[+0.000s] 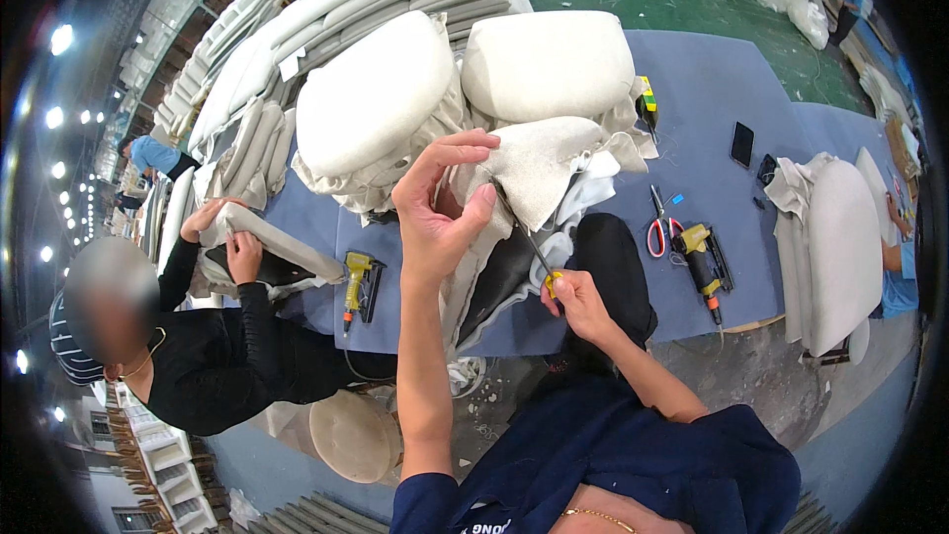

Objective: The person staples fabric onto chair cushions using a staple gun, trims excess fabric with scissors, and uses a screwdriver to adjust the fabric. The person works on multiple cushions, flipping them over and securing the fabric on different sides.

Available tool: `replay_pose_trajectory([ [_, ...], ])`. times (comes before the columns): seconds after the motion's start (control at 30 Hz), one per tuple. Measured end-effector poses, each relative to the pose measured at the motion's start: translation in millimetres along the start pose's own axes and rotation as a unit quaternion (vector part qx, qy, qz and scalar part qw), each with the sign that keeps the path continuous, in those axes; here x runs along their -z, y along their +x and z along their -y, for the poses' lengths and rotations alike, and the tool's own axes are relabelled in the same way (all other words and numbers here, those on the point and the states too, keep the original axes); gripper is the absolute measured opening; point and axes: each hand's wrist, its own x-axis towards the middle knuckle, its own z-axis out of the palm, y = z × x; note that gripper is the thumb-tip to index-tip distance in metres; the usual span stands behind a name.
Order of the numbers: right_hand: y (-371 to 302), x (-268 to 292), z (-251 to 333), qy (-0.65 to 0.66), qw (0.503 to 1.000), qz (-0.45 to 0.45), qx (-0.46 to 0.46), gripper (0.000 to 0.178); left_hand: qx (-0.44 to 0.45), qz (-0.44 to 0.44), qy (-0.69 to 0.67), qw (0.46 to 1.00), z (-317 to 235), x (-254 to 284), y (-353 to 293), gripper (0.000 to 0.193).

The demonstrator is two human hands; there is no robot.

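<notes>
A seat cushion (539, 173) with a light beige cover stands tilted in front of me, its dark underside (494, 272) partly showing. My left hand (442, 200) is curled at its left upper corner, thumb and fingers around the fabric. In my right hand (581, 305) is a long thin metal tool (535, 249) with a yellow handle; its exact kind is unclear. The tool's dark tip meets the cushion cover close to my left thumb. White padding or cloth (590, 188) bulges out along the cushion's right side.
Two covered cushions (376, 89) (549, 64) lie beyond on the blue table (707, 129). To the right are scissors (656, 227), a staple gun (704, 262), a phone (742, 143) and stacked cushions (835, 247). On the left, a co-worker (213, 336) handles another cushion beside a second staple gun (361, 287).
</notes>
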Motion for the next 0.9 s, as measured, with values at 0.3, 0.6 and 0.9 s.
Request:
replay_pose_trajectory([
  [0.3,1,-6,-1,0.000,1.000,-0.018,-0.004,0.065,-0.004,0.010,0.002,1.000,-3,-3,0,0.032],
  [0.6,-1,-4,-9,-0.009,0.999,-0.031,0.010,0.065,-0.001,0.013,0.001,1.000,-4,-9,-2,0.035],
  [0.9,4,-7,-9,-0.006,0.993,-0.110,0.045,0.072,-0.002,0.010,-0.006,1.000,-4,-13,-4,0.037],
])
